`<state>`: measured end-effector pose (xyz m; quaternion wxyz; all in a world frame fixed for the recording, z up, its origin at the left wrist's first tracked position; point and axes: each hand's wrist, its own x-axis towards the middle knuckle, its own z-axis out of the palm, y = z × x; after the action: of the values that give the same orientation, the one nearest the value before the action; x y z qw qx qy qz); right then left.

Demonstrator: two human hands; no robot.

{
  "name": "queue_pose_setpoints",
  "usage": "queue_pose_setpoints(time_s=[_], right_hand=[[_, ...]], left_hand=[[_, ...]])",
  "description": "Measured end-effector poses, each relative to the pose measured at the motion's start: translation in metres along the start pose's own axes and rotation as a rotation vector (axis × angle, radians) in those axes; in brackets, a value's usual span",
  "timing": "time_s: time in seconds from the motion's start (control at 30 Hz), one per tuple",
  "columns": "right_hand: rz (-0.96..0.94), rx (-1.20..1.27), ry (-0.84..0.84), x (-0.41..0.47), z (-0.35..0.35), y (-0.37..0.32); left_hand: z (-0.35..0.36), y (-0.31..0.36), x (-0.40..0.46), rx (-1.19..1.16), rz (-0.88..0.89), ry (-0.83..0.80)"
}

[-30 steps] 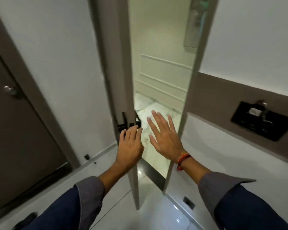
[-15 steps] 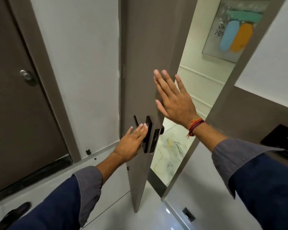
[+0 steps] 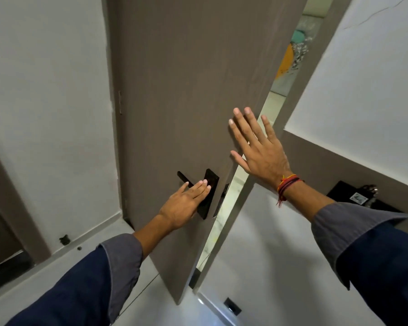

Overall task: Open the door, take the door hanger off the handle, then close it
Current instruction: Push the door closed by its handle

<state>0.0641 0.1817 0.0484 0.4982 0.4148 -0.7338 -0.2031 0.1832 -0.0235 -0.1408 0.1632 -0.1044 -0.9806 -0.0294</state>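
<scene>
While half a second ago the gap beside the door [image 3: 186, 90] showed most of the painting [image 3: 290, 55] and a wide strip of marble floor [image 3: 239, 182], now only a thin sliver is left between door edge and frame [image 3: 299, 90]; door nearly shut. My left hand [image 3: 184, 203] is flat, fingers together and extended, lying over the black handle [image 3: 184, 178] with fingertips on the black plate [image 3: 209, 196]; not wrapped around anything. My right hand [image 3: 259, 151] sat higher against the door edge before; now it is lower, palm forward, fingers spread, fingertips on the door face near its edge, little finger over the gap. It holds nothing. No hanger seen on the handle or in either hand; can't tell where it is. Red thread band [image 3: 286, 184] on right wrist. Around: white wall left of the door, a second brown door [image 3: 0, 208] at far left, a small door stop [image 3: 64, 240] at the skirting, black switch panel [image 3: 360, 200] on the right wall, floor socket [image 3: 232, 306] below. Latch plate [image 3: 223, 198] on the door edge is visible.
</scene>
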Motion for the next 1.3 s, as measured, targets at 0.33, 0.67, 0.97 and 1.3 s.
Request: queue_pose_setpoints(time_s=[0.33,0.67,0.97,1.3], right_hand=[[-0.158,-0.165,-0.375,0.000,0.021,0.080],[-0.212,-0.333,-0.549,0.030,0.017,0.082],[-0.204,-0.387,-0.674,0.045,0.016,0.084],[-0.118,-0.282,-0.730,0.041,-0.002,0.078]], left_hand=[[0.020,0.018,0.114,0.091,0.040,-0.098],[0.026,0.019,0.154,0.142,0.041,-0.138],[0.023,0.026,0.170,0.109,-0.007,-0.221],[-0.006,0.029,0.166,-0.003,-0.038,-0.195]])
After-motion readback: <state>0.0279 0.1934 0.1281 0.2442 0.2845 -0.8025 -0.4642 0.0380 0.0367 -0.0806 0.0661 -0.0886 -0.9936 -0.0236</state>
